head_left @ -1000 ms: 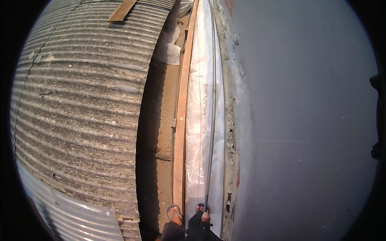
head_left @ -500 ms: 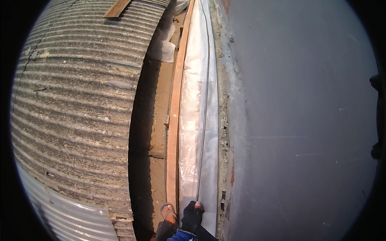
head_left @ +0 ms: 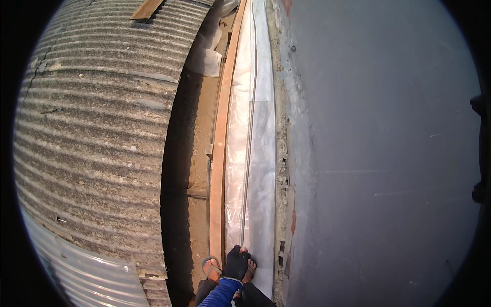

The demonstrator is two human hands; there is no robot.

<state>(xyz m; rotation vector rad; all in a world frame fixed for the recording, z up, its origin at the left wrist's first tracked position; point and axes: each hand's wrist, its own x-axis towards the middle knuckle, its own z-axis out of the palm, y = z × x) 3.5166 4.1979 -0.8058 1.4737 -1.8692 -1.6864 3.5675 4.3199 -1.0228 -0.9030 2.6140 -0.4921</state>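
My left hand (head_left: 238, 265), in a black glove with bare fingertips and a blue sleeve, is closed around the near end of a long thin metal rod (head_left: 248, 158). Away from me the rod runs over a narrow strip of clear plastic sheet (head_left: 262, 148). A reddish wooden board (head_left: 220, 143) borders the sheet on its left. My feet in sandals stand on either side of the hand, the left foot (head_left: 211, 268) at the board's near end. A small patch of skin shows below the sleeve; I cannot make out what it belongs to. My right hand is not plainly visible.
Corrugated roofing (head_left: 102, 133) spreads over the left, with a loose plank (head_left: 147, 9) on top and a translucent sheet (head_left: 87, 271) nearer. Between roofing and board lies a deep gap (head_left: 179, 153). A rough masonry edge (head_left: 280, 204) and a grey wall (head_left: 378, 143) line the right.
My left hand and the rod have shifted left across the plastic sheet, towards the wooden board. The hand is slightly farther forward, and my right foot now shows beside it.
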